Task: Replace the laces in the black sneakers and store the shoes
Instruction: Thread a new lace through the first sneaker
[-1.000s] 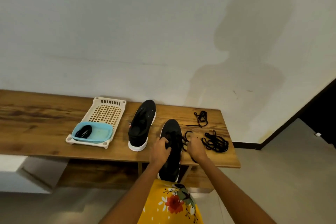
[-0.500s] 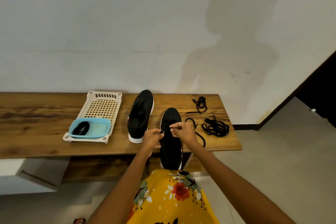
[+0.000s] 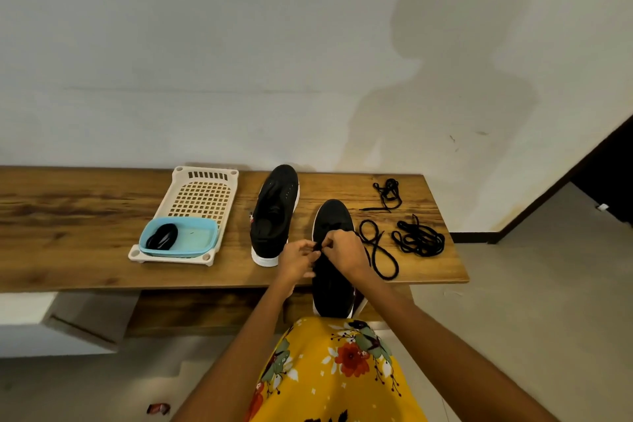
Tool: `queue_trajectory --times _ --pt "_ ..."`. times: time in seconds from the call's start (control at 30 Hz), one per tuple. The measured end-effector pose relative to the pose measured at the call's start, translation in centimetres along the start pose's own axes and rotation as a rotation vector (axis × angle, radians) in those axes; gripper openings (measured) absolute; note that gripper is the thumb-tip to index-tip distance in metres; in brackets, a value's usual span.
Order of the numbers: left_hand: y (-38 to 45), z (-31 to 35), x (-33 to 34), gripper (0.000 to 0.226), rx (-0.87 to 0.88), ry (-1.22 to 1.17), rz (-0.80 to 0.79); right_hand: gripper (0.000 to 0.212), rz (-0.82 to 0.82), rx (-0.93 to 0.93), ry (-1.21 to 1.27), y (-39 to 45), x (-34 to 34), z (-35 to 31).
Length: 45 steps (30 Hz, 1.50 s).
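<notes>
The middle of the near black sneaker (image 3: pixel 334 271) is hidden behind both hands, and its heel is seen overhanging the front edge of the wooden bench (image 3: pixel 85 233) at lower centre of the frame. A lace end (image 3: pixel 318 246) is pinched between the curled fingers of the left hand (image 3: pixel 297 259) and the right hand (image 3: pixel 344 252); which eyelet it meets cannot be made out. The lace is seen looping onto the bench at right (image 3: pixel 378 253). A second sneaker (image 3: pixel 274 212), unlaced, is set just left. Loose black laces (image 3: pixel 419 238) are piled further right.
</notes>
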<state>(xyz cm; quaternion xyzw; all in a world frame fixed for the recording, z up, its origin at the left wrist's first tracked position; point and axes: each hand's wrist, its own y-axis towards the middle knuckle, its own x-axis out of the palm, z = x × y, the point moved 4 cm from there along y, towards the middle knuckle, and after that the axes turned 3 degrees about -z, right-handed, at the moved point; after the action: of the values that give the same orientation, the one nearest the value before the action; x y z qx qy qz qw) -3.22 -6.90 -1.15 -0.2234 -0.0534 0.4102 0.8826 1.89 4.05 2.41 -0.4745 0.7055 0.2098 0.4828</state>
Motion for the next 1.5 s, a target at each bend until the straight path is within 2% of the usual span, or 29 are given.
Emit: queue_trajectory --times 0.1,0.23,0.37,0.5,0.57,0.63,0.73,0.9,0.97,1.07,1.17,1.27,1.37,1.43,1.5 --pt "0.0 0.3 0.1 0.028 0.044 0.104 0.014 0.013 -0.024 0.004 -0.021 0.2 -0.3 -0.2" --pt "0.1 0.9 0.0 0.019 0.091 0.250 -0.008 0.009 -0.071 -0.090 -0.133 -0.1 -0.8 -1.0" --pt "0.7 1.5 -0.6 0.023 0.060 0.263 -0.058 0.018 -0.128 -0.268 -0.244 -0.8 -0.7 -1.6" --pt "1.5 1.3 -0.6 0.014 0.092 0.269 -0.128 0.011 -0.112 -0.328 -0.286 -0.2 -1.0 -1.8" --pt "1.9 0.9 -0.8 0.013 0.080 0.238 -0.158 0.010 -0.115 -0.288 -0.208 0.3 -0.9 -1.5" --pt "2.1 0.6 -1.0 0.012 0.079 0.211 -0.160 0.019 -0.147 -0.218 -0.100 0.8 -0.6 -1.1" --pt "2.1 0.6 -0.8 0.009 0.133 0.211 -0.079 0.023 -0.205 -0.110 0.090 1.3 -0.7 0.0" --pt "1.8 1.1 0.9 0.010 0.197 0.514 0.084 0.038 -0.272 0.035 0.377 1.5 -0.7 1.4" --pt "1.9 1.8 0.9 0.010 0.221 0.470 0.149 0.037 -0.234 -0.023 0.354 1.5 -1.1 1.0" --pt "1.7 3.2 0.9 0.012 0.307 0.385 0.152 0.017 -0.190 -0.173 0.158 1.4 -1.9 -0.2" --pt "0.5 4.8 0.3 0.010 0.359 0.187 0.172 0.026 -0.065 -0.173 0.190 1.4 -3.5 -1.3" --pt "-0.4 5.2 -0.1 0.014 0.282 -0.017 0.116 0.025 -0.008 -0.184 0.436 1.2 -6.8 -3.4" --pt "-0.9 4.5 1.0 0.026 0.190 0.028 -0.024 0.012 0.042 -0.228 0.736 0.6 -12.4 -6.3" --pt "-0.9 3.9 1.7 0.025 0.179 0.115 -0.016 0.011 0.096 -0.262 0.873 0.3 -15.8 -7.7" --pt "-1.1 4.2 1.7 0.021 0.225 0.158 0.093 0.014 0.143 -0.298 0.961 -0.3 -18.2 -8.5"
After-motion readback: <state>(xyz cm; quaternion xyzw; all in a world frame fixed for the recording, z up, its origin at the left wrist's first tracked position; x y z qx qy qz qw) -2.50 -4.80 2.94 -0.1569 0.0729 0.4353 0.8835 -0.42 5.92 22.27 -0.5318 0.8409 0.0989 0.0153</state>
